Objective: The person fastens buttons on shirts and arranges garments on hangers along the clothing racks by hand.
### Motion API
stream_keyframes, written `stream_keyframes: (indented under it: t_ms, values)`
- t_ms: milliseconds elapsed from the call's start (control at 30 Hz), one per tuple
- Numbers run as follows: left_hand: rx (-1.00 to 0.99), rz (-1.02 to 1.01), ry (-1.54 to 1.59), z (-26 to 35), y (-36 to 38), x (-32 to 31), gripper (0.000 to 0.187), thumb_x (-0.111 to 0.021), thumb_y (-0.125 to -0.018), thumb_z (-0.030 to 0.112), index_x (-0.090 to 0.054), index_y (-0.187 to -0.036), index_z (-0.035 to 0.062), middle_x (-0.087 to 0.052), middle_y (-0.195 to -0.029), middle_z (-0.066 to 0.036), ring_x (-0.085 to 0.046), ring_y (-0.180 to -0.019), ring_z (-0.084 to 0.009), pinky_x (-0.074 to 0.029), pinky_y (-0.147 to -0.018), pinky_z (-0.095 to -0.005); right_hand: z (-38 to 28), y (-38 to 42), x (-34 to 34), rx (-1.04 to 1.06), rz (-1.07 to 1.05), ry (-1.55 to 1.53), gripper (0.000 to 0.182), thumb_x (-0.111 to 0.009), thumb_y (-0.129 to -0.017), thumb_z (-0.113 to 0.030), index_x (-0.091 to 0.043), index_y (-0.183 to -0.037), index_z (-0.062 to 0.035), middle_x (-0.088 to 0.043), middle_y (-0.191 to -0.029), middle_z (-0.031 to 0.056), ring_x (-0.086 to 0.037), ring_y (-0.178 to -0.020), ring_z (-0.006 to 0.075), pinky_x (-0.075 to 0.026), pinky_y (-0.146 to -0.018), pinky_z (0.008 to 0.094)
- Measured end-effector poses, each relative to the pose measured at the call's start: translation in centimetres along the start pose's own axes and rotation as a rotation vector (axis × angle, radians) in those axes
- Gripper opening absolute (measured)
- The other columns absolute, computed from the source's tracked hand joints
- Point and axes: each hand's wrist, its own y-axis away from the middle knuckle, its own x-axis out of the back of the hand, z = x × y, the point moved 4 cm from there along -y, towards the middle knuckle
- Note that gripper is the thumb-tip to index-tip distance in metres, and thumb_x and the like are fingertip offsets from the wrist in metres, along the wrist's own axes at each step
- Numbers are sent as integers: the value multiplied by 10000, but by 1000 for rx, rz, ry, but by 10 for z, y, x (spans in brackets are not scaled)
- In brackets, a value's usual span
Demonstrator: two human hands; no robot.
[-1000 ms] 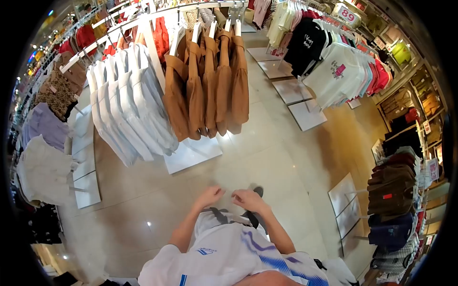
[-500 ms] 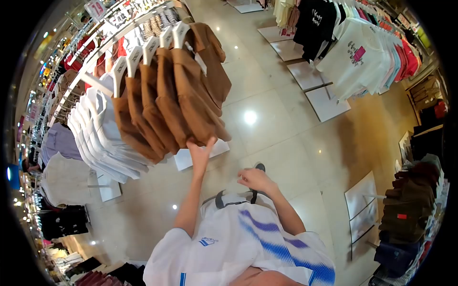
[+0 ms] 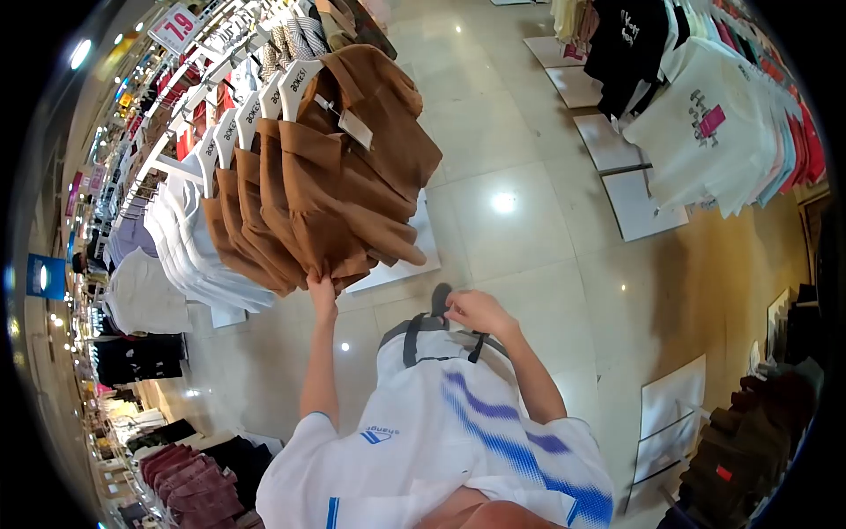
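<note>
Several brown garments (image 3: 308,194) hang on white hangers from a rack at the upper left. My left hand (image 3: 322,291) pinches the bottom edge of one of them. A white tag (image 3: 355,130) dangles on the frontmost brown garment. White shirts (image 3: 189,242) hang beside the brown ones, further left. In front of my waist is my right hand (image 3: 476,313), its fingers curled close together near a dark strap (image 3: 477,347); whether anything small is between them cannot be made out.
A sign reading 7.9 (image 3: 174,28) tops the left rack. White and black T-shirts (image 3: 705,123) hang at the upper right. Dark garments (image 3: 745,441) hang lower right, maroon ones (image 3: 189,480) lower left. White display bases (image 3: 643,204) stand on the shiny floor.
The left hand has moved left and slightly down, closing on a brown garment's hem. The brown garments have shifted and spread, and the tag faces more outward. The view has turned slightly.
</note>
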Motion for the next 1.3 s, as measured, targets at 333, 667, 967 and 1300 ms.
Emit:
stream_keyframes:
  t_ms: [333, 667, 967, 1300]
  values:
    - [186, 61, 131, -22, 1, 5, 301, -601, -970, 231, -590, -1173, 9, -614, -1013, -14, -547, -939, -91, -439, -804, -250, 22, -10, 17, -12, -60, -29, 262, -641, -879, -299, -618, -989, -62, -675, -851, 126, -644, -823, 317, -503, -711, 414]
    - [36, 24, 166, -38, 5, 12, 175, -680, -912, 173, -584, -994, 52, -582, -873, 6, -529, -780, -79, -427, -684, -266, 37, -58, 39, 42, -127, -1, 274, -658, -857, -301, -649, -959, -47, -696, -890, 138, -660, -860, 352, -517, -751, 455]
    - [16, -55, 57, -183, -51, -88, 714, -813, -804, 246, -439, -1369, 21, -516, -1299, -87, -490, -1182, -195, -396, -1000, -354, 67, -101, 96, 22, -262, 61, 264, -649, -878, -303, -653, -982, -61, -696, -839, 133, -667, -814, 319, -521, -705, 425]
    - [368, 250, 264, -178, -101, -192, 760, -671, -925, 323, -267, -1481, -1, -365, -1486, -117, -400, -1320, -248, -356, -1103, -373, 118, -148, 193, -31, -286, 239, 253, -622, -907, -290, -646, -995, -54, -699, -872, 134, -668, -784, 317, -518, -694, 419]
